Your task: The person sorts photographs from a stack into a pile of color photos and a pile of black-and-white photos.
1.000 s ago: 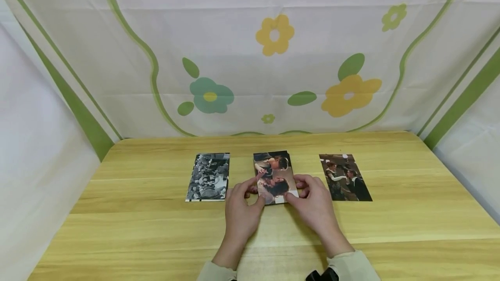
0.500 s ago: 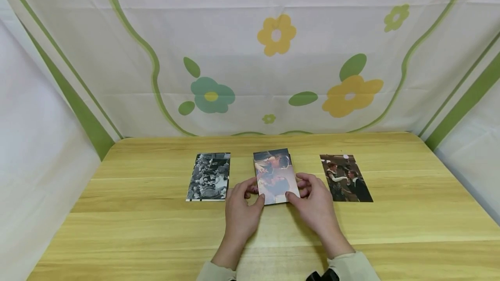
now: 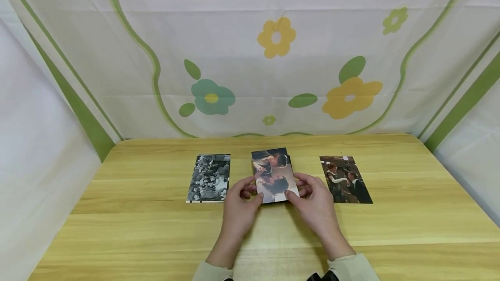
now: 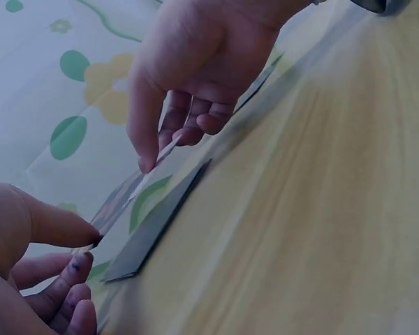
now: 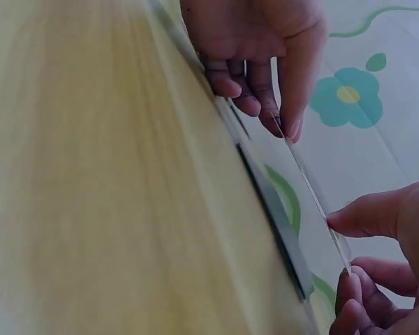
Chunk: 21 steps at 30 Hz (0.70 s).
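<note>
Pinching a photo (image 3: 275, 180) at opposite edges, both hands (image 3: 239, 206) (image 3: 314, 203) hold it above a thin stack (image 4: 158, 230).

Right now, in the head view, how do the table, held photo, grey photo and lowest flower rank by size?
1. Table
2. Held photo and grey photo: too alike to rank; the held one is raised
3. Lowest flower

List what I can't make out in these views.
Card pile: mostly covered by the held photo, head view; card count, left wrist view, edges too thin.
The held photo's picture: right wrist view, seen nearly edge-on.
Left sleeve: head view, cut off by the bottom edge.
</note>
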Motion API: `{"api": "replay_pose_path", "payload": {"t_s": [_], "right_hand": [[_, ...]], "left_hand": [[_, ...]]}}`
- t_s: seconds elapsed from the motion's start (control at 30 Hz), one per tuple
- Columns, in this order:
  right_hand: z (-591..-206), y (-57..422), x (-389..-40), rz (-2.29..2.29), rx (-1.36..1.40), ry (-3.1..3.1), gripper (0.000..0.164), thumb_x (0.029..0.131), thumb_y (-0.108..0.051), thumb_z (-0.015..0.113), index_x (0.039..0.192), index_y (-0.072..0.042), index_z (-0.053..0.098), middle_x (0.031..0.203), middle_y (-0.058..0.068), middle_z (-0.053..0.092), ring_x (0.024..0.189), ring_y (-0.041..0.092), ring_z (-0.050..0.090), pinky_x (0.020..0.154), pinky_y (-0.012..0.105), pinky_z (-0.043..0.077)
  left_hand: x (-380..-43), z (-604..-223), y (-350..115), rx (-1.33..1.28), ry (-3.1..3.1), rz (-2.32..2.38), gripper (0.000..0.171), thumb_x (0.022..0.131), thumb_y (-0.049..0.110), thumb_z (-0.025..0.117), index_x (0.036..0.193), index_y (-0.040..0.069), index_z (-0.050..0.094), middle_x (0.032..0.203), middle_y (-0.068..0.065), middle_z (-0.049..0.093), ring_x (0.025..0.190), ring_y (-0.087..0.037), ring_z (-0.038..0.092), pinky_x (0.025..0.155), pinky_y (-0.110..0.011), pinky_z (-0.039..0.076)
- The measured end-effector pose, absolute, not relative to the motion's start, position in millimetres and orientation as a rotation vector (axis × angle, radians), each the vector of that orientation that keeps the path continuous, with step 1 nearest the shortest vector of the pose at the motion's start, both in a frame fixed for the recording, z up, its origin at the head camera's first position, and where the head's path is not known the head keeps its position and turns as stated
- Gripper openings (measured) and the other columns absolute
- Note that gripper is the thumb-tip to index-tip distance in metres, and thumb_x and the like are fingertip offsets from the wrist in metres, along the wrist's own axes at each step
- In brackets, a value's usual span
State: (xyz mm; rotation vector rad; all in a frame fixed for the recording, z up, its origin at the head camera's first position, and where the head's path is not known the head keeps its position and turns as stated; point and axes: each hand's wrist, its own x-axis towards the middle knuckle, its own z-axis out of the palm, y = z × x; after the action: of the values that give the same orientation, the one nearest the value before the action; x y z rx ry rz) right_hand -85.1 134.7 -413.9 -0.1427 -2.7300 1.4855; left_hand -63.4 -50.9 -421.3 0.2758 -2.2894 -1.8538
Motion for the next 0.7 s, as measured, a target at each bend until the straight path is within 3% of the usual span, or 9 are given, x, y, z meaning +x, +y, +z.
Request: {"api": "replay_pose_path", "payload": {"t_s": [0.3, 0.7], "right_hand": [[-401.2, 131.6, -82.0, 1.624, -0.115, -2.622, 0.052, 0.092, -0.016, 0.085, 0.141, -0.016, 0.07, 0.117, 0.007, 0.066, 0.094, 0.013, 0.062, 0.078, 0.018, 0.053], [-387.7, 129.6, -77.2, 1.721, -0.151, -2.553, 0.05, 0.091, -0.013, 0.085, 0.14, -0.016, 0.071, 0.118, 0.007, 0.065, 0.094, 0.011, 0.059, 0.077, 0.015, 0.05]], "left_hand": [[-66.4, -403.7, -67.7, 0.219, -2.289, -1.995, 0.045, 0.089, 0.0, 0.08, 0.132, 0.009, 0.076, 0.107, -0.014, 0.074, 0.092, -0.016, 0.061, 0.083, -0.021, 0.053], [-64.2, -390.7, -73.8, 0.195, -2.312, -2.027, 0.044, 0.091, 0.005, 0.082, 0.135, 0.011, 0.075, 0.108, -0.013, 0.072, 0.095, -0.017, 0.062, 0.083, -0.023, 0.054]]}}
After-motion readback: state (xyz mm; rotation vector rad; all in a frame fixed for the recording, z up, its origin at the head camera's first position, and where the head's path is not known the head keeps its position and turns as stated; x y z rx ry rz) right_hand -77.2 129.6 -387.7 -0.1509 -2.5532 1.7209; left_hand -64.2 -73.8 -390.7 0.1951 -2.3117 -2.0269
